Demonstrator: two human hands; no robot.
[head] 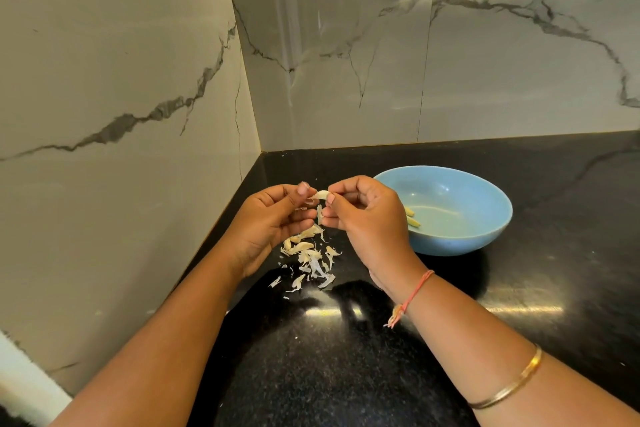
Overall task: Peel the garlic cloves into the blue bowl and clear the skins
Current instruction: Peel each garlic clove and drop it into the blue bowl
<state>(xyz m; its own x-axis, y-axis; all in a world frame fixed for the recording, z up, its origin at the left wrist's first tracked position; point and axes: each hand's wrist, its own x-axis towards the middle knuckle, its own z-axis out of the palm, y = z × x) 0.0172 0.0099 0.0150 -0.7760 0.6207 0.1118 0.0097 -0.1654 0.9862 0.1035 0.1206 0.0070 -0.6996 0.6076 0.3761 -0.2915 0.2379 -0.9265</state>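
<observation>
The task is in the middle, by my judgement nearer to the start than to the end. Both hands are raised above the counter (346, 357), a little in front of its back left corner, and between them they hold one garlic clove (322, 195). The left hand (273, 218) pinches one end of it with thumb and forefinger, and its other fingers are curled loosely below. The right hand (367, 218) pinches the other end in the same way, and the rest of its fingers are bent into the palm. A thin strip of skin (320, 215) hangs down from the clove, so this clove is only partly peeled. The blue bowl (450, 243) stands on the counter to the right of the hands, toward the back edge, and inside it I see only a few peeled cloves (412, 218) at its left side, partly hidden behind the right hand. Under the hands, near the left edge of the counter, lies a loose pile of skins (311, 260). Some fuller pieces at the top of this pile may be unpeeled cloves, but they are too small to tell surely. What is left: to finish this clove and drop it into the bowl, to peel any others, and to clear all the skins, which is not yet begun.
</observation>
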